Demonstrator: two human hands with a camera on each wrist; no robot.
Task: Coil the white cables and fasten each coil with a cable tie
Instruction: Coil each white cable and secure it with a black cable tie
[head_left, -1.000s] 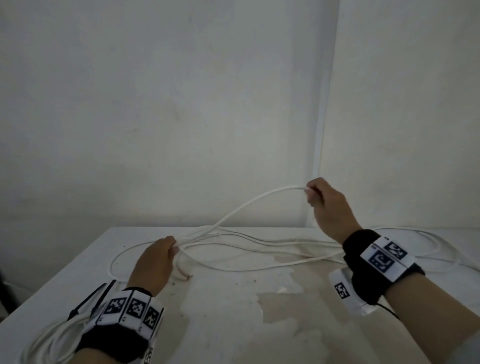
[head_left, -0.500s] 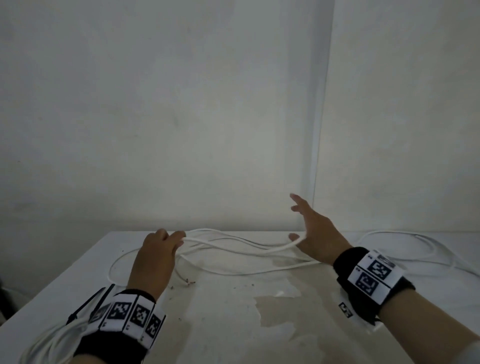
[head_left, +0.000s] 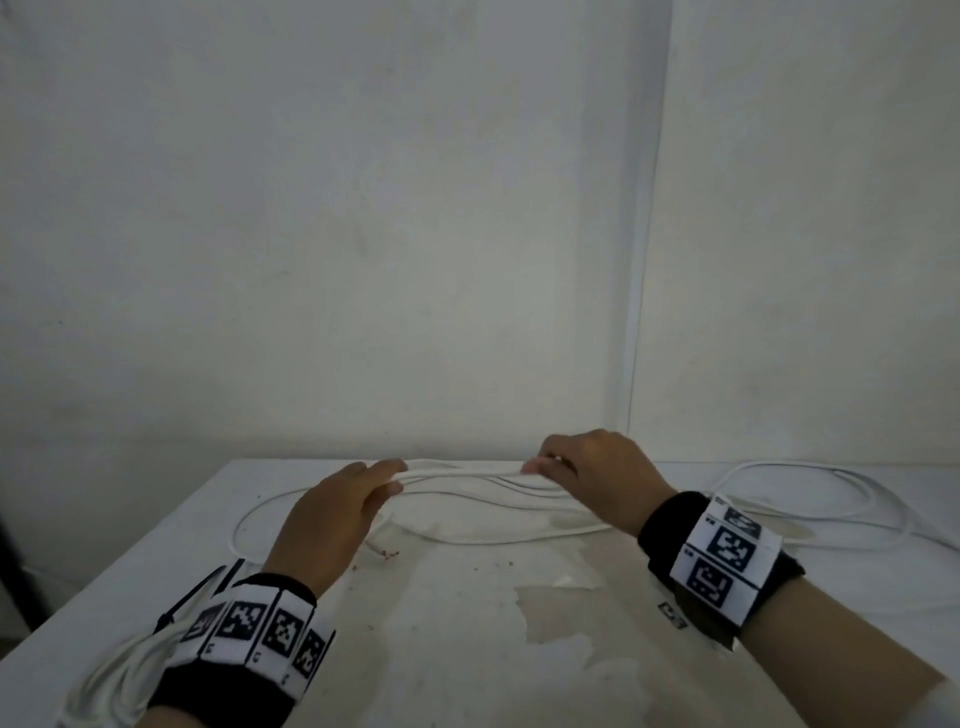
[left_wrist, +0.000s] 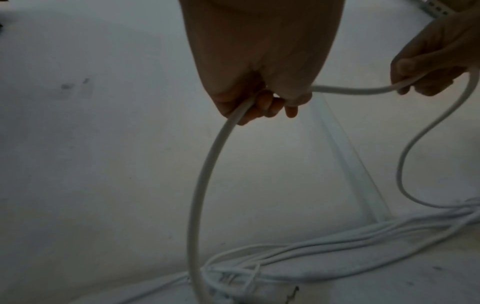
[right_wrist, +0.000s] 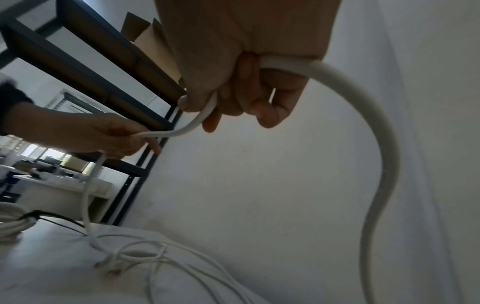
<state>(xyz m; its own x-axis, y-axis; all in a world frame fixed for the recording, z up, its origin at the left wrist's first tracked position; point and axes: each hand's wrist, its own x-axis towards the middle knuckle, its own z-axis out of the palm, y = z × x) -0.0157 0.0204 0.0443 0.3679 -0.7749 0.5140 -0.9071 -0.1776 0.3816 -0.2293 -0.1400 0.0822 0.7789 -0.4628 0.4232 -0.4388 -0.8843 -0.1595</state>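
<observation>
1. Two hands are seen above the counter (head_left: 467, 649): the left hand (head_left: 327, 519) and the right hand (head_left: 597, 478).
2. One loose white cable (head_left: 467, 470) is counted, spread in several long loops over the far half of the counter.
3. One finished coil (head_left: 111, 675) lies at the near left edge, under the left wrist; one black cable tie (right_wrist: 39, 214) is seen around it.
4. The left hand's fingers are curled round the loose cable, clamped on it; from this grip a strand hangs down to the loops on the counter.
5. The right hand's fingers (right_wrist: 267, 111) are likewise closed round the same cable.
6. A short span of cable is stretched between the two hands, raised off the counter; the remaining loops lie below and behind the hands and trail off to the right.
7. A black shelf frame (right_wrist: 85, 67) is noted to the left, in the right wrist view.
</observation>
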